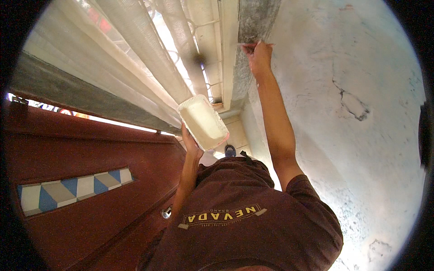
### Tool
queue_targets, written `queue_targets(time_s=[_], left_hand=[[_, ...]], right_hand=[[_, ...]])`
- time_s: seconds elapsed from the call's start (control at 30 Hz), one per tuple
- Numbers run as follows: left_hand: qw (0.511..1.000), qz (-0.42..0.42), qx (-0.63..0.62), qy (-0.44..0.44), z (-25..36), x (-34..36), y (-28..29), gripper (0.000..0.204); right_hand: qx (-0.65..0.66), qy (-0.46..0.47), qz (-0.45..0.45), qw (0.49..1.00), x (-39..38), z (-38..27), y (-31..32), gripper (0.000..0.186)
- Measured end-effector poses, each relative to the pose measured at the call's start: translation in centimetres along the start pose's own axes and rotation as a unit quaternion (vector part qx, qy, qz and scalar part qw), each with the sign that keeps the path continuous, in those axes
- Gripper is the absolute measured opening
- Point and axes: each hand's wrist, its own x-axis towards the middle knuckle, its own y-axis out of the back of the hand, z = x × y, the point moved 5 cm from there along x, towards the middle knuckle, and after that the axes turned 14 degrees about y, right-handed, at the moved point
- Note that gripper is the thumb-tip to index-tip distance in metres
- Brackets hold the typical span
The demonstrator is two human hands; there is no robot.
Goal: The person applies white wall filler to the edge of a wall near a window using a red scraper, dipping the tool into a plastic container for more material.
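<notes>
A white rectangular tub point(186, 105), its rim crusted with pale residue, is held tilted in front of my body. My left hand point(191, 144) grips its near left side, the fingers partly hidden beneath it. Some off-white coating or paste covers the inside. Farther up, my right hand point(260, 58) is raised to a rough grey strip point(257, 22) of wall beside the window frame. Its fingers are closed around a thin, flat, pale-edged tool point(242, 44), mostly hidden by the hand; its exact kind is unclear.
Long pale curtains point(131, 45) hang over a barred window on the left. Below them stands a dark red door point(99, 149) with a tiled-pattern panel and a metal knob point(166, 212). A patchy whitish wall point(343, 135) with cracks rises close on my right.
</notes>
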Motion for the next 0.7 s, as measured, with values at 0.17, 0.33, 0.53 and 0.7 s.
queue_targets(time_s=[0.17, 0.33, 0.53, 0.7], left_hand=[[0.997, -0.060, -0.042, 0.038, -0.5, 0.5, -0.4, 0.060], [0.996, -0.076, -0.029, 0.038, -0.9, 0.6, -1.7, 0.061], [0.999, -0.013, -0.041, 0.026, -0.7, 0.5, 1.0, 0.060], [0.996, -0.037, -0.076, 0.017, -0.4, 0.6, 0.8, 0.058]], right_hand=[[-0.088, 0.252, -0.119, 0.956, -1.8, -8.0, -1.2, 0.017], [-0.095, 0.225, -0.163, 0.956, -4.3, -3.3, 5.2, 0.019], [-0.494, 0.202, -0.214, 0.818, -6.8, 3.6, 12.1, 0.014], [-0.478, 0.389, -0.387, 0.685, -3.6, -0.3, 7.0, 0.013]])
